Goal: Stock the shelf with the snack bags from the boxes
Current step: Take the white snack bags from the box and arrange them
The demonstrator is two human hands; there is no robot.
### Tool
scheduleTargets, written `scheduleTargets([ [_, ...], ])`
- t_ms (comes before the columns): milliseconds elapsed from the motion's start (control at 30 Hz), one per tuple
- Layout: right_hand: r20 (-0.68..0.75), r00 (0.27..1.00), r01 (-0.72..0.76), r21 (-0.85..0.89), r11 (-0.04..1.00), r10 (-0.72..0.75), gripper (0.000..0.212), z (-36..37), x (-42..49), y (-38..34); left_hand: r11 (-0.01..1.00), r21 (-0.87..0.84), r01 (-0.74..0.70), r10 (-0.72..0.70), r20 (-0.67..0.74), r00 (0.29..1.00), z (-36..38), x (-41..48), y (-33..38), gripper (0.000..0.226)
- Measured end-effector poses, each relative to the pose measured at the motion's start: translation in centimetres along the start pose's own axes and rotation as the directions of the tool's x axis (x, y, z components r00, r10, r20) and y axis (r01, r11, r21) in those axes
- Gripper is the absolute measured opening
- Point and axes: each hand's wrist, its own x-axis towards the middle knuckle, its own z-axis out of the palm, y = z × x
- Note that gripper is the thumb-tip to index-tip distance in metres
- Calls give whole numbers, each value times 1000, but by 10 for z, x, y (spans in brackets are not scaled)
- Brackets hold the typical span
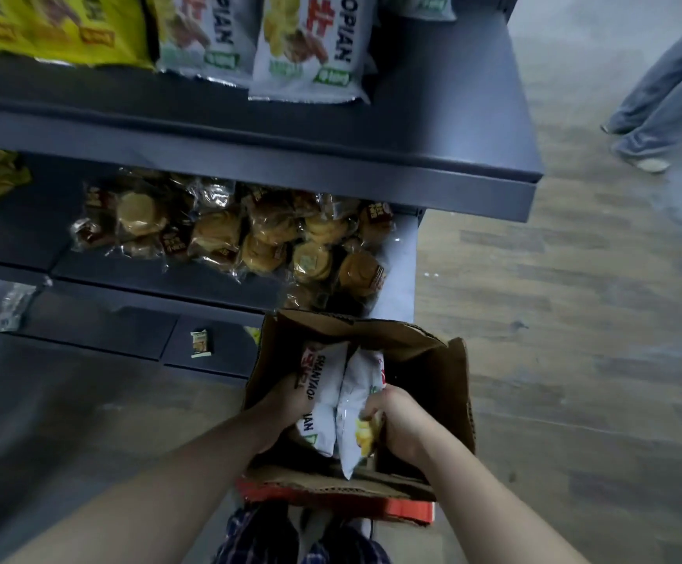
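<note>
An open cardboard box (pixel 433 360) stands on the floor in front of me, below the dark shelf unit (pixel 372 164). Two white snack bags stand side by side inside it. My left hand (pixel 282 405) grips the left white bag (pixel 323 384) from its left side. My right hand (pixel 396 417) grips the right white bag (pixel 355 400) near its yellow print. Matching white bags (pixel 307 46) stand on the upper shelf, next to yellow bags (pixel 58 30).
The lower shelf holds a heap of clear-wrapped pastry packs (pixel 250 238). A small packet (pixel 200 343) lies on the bottom ledge. Another person's legs (pixel 664 95) stand on the wood-look floor at the upper right. My feet and plaid trousers (pixel 290 539) are just behind the box.
</note>
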Motion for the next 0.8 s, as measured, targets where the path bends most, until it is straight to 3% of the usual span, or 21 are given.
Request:
scheduleTargets([
  [100, 120, 990, 66, 108, 992, -79, 47, -4, -40, -10, 995, -101, -8, 14, 63, 998, -14, -32, 13, 37],
  [200, 195, 972, 80, 234, 969, -127, 36, -7, -78, -16, 943, -331, 24, 35, 172, 984, -24, -64, 23, 39],
  [300, 205, 968, 94, 239, 966, -145, 45, -3, -105, -21, 902, -431, -34, 159, 257, 953, -25, -94, 35, 48],
  [433, 173, 945, 241, 205, 949, -277, 49, 20, -136, -34, 916, -350, -196, 285, 225, 932, -13, -123, 55, 76],
  [500, 98, 926, 343, 189, 920, -366, 47, 36, -152, -47, 880, -324, -346, 389, 76, 918, -7, -138, 66, 91],
  [567, 35, 870, 485, 108, 868, -491, 55, 49, -164, -60, 832, -310, -459, 465, -58, 883, -9, -148, 76, 98],
  [667, 3, 769, 637, 87, 766, -640, 86, 59, -181, -70, 777, -325, -539, 548, -71, 833, -18, -164, 89, 94],
  [800, -13, 535, 843, -57, 535, -844, 85, 63, -215, -86, 724, -426, -542, 596, -10, 803, -37, -182, 114, 91],
])
